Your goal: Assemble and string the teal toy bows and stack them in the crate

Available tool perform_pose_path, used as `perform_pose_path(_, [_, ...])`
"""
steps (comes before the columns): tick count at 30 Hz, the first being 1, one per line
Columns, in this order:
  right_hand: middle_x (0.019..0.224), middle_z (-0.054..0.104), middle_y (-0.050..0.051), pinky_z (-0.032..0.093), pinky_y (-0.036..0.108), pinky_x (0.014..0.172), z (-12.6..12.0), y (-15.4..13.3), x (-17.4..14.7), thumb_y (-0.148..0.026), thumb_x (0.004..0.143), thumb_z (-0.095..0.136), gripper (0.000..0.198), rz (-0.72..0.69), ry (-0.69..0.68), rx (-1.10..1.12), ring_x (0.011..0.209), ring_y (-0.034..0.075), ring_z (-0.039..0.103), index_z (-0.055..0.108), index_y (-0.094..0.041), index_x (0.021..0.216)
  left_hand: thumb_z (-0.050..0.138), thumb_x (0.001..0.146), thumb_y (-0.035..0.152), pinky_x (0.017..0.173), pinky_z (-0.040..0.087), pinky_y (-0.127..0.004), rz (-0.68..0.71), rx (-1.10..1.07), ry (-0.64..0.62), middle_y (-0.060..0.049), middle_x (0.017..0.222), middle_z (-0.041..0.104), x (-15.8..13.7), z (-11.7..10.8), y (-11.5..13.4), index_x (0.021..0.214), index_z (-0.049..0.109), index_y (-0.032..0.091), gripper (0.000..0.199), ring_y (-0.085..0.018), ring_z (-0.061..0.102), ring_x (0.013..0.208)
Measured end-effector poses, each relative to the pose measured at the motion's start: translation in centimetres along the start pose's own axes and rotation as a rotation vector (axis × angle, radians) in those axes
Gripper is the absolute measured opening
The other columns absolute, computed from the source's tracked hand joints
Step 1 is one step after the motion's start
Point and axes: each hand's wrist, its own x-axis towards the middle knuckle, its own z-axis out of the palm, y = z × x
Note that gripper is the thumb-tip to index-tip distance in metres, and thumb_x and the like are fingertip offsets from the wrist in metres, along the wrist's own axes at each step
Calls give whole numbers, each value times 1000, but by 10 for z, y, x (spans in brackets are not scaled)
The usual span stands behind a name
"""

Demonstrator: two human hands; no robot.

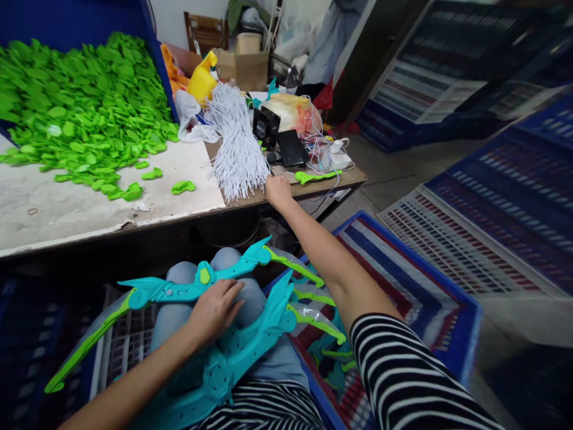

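Observation:
Two turquoise toy bows with lime-green limbs lie across my lap. My left hand (pixel 215 312) rests between them, fingers stretched out, touching the lower edge of the upper bow (pixel 183 291). A lime-green piece sits at that bow's centre. The lower bow (pixel 250 355) slants across my thighs. My right arm reaches forward to the table edge, where my right hand (pixel 278 191) is closed beside a bundle of white strings (pixel 239 143). A small dark tip shows at its fingers, but what they hold is hidden.
A large heap of green plastic pieces (pixel 85 107) spills from a blue bin (pixel 157 54) onto the table (pixel 179 206). A loose green limb (pixel 317 176), a black fan (pixel 265 124) and cables lie at right. More bow parts lie in a blue-rimmed crate (pixel 470 334) beside me.

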Motion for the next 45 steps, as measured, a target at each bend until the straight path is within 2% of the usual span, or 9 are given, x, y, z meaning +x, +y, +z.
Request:
perform_pose_path(6, [91,69,17,45,29,78,-1,30,-53,-5,79,52,23,13,-143,186,89,24,63,69,-4,94,56,83,43,93,48,-40,-233,-570,-343,-14,113,64,33,38,27,124,58,14,50,-27,60,104])
perform_pose_path(9, [72,68,2,44,20,67,-5,69,-128,-8,73,62,11,-87,-540,625,71,14,61,71,-10,79,56,82,47,92,49,-39,-174,-672,-392,-12,106,66,19,45,33,113,66,18,44,-26,61,100])
perform_pose_path(13, [69,67,-2,46,18,70,-2,105,-228,-19,57,82,22,-202,-1080,1310,70,10,61,69,-10,73,62,75,53,87,54,-37,-125,-671,-506,-9,102,69,16,56,3,93,74,24,36,-29,64,98])
perform_pose_path(15, [69,67,-1,47,19,70,1,118,-258,-31,47,88,38,-85,-987,1541,69,10,61,68,-10,72,65,69,56,90,54,-38,-130,-649,-616,-6,101,71,37,67,-11,88,74,27,36,-31,64,100])
perform_pose_path(18, [68,66,-1,46,19,65,5,132,-281,-42,42,89,48,188,-521,1703,64,8,59,68,-11,72,62,69,59,100,46,-39,-304,-635,-557,-4,113,68,73,84,-4,102,69,26,47,-30,57,115])
perform_pose_path(23, [59,62,-3,39,19,52,16,144,-286,-39,45,86,40,472,-58,1639,52,6,52,67,-13,69,64,74,48,105,41,-40,-715,-964,-502,-10,117,66,101,101,50,102,67,17,41,-28,55,118])
perform_pose_path(27, [64,65,-1,45,23,57,32,148,-290,-36,54,79,29,517,182,1442,58,10,56,66,-15,70,76,67,38,94,49,-37,-747,-1226,-599,-11,100,71,103,106,75,101,68,14,42,-26,65,100])
perform_pose_path(32, [65,65,0,45,24,60,56,146,-292,-28,68,65,14,409,227,1115,59,12,57,66,-16,74,75,69,23,74,53,-34,-797,-1230,-585,-10,87,72,115,113,73,98,66,12,32,-24,68,80])
perform_pose_path(45, [75,66,3,46,28,70,74,122,-294,-15,78,61,7,149,282,825,74,15,60,67,-18,74,78,60,22,86,46,-36,-688,-1337,-550,-8,87,72,114,128,70,89,72,13,32,-23,64,88])
